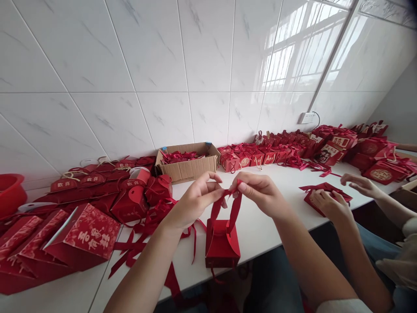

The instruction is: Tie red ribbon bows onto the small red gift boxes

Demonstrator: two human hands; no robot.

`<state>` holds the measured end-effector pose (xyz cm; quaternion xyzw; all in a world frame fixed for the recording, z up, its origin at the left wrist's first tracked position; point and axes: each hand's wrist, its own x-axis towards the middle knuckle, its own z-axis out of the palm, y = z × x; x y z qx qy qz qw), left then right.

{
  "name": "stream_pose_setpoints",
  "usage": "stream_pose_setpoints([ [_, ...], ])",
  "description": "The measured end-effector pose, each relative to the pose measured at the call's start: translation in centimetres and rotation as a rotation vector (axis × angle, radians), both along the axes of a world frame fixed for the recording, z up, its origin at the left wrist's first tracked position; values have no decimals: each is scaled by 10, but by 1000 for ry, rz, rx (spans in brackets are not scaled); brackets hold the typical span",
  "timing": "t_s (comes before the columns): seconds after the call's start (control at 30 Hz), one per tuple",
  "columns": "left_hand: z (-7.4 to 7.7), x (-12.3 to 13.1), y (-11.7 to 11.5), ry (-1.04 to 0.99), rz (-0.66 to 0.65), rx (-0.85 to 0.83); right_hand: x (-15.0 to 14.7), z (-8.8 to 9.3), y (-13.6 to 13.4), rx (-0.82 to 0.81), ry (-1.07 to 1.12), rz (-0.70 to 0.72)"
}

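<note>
A small red box (223, 250) stands near the front edge of the white table (260, 230), with a red ribbon (235, 211) rising from its top in two strands. Above the box, my left hand (202, 195) pinches the ribbon's upper part between thumb and finger. Close beside it, my right hand (260, 191) grips the ribbon too, thumb against forefinger. The fingertips of both hands are nearly touching. Loose red ribbons (140, 243) lie to the left of the box.
A cardboard box (187, 169) holding red ribbons stands by the wall. Red gift boxes (91, 234) fill the left side, and rows of small boxes (270, 152) line the back right. At right, another person's hands (329, 204) rest by a red box.
</note>
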<state>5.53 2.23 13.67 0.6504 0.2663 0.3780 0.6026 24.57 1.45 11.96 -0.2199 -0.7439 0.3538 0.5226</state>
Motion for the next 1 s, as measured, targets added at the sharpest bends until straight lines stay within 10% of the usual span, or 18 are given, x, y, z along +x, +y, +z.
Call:
stream_pose_setpoints([
  [0.27,-5,-3,2,-75,70,-129,9,-2,-6,508,-449,-214],
  [0.47,-16,-5,-9,217,530,531,5,-13,-9,360,-112,-354],
  [0.57,-34,-31,-12,343,765,797,21,-47,-20,112,166,-525],
  [0.7,-83,-105,-9,676,880,750,72,-133,-48,-221,206,-829],
  [0.83,-137,-161,-9,995,729,602,107,-207,-77,-543,-85,-888],
  [1.0,-151,-124,-23,801,775,680,80,-199,-78,-313,-195,-1094],
])
